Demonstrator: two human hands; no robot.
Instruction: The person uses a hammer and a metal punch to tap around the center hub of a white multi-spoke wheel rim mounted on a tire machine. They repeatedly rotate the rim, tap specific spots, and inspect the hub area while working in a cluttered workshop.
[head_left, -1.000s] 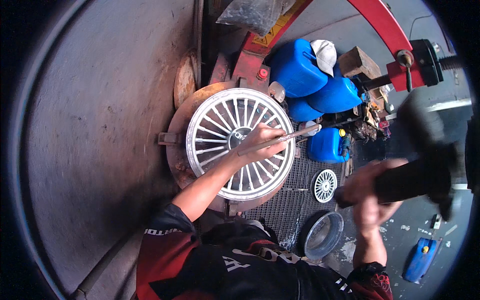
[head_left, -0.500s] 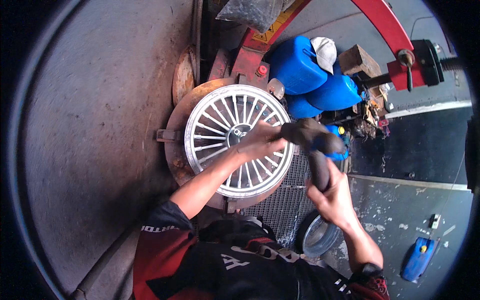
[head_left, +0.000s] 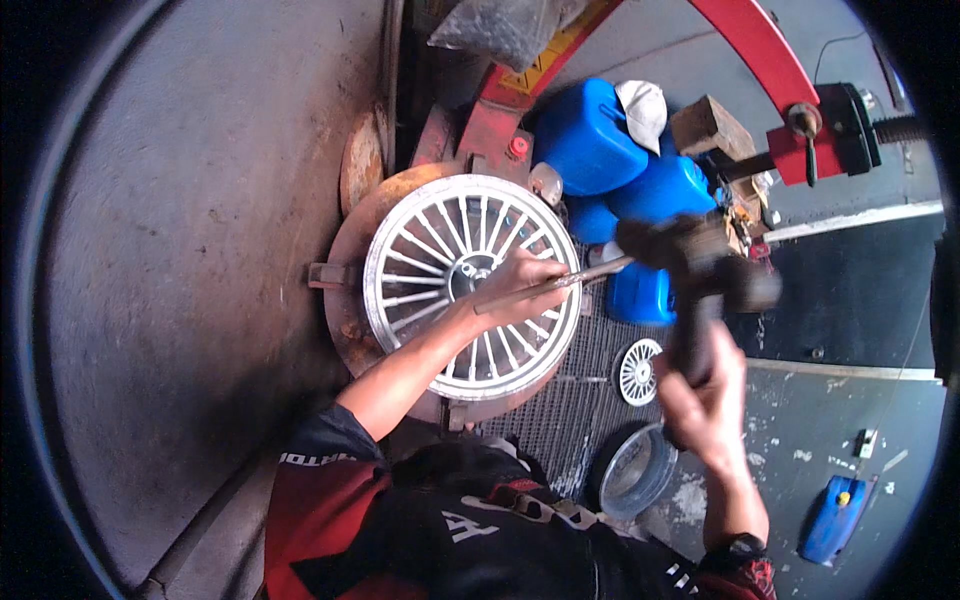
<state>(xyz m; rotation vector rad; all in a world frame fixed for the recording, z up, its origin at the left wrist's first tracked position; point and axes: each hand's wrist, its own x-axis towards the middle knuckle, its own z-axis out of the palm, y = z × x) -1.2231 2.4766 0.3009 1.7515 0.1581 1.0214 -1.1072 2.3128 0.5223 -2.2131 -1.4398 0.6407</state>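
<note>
A silver multi-spoke wheel (head_left: 480, 388) lies flat on the round rusty plate (head_left: 348, 300) of a red machine, its small hub at the centre. My left hand (head_left: 522, 282) is over the wheel's right half, closed around a thin metal rod (head_left: 598, 271) that sticks out to the right past the rim. To the right, my right hand (head_left: 708, 405) grips the dark handle of a heavy hammer (head_left: 700, 258). The hammer's head is smeared by motion and stands off beyond the rod's far end, with a gap that I cannot judge exactly.
Blue jugs (head_left: 590, 140) with a pale cap (head_left: 645, 110) on them stand behind the wheel. The machine's red arm (head_left: 765, 50) arches at the upper right. A small spoked disc (head_left: 638, 372) and a round basin (head_left: 640, 470) are on the floor to the right, by the black mat (head_left: 590, 410).
My right hand has swung the hammer to the right, away from my left hand. The rod in my left hand and the small spoked disc now show. The left hand has barely moved.
</note>
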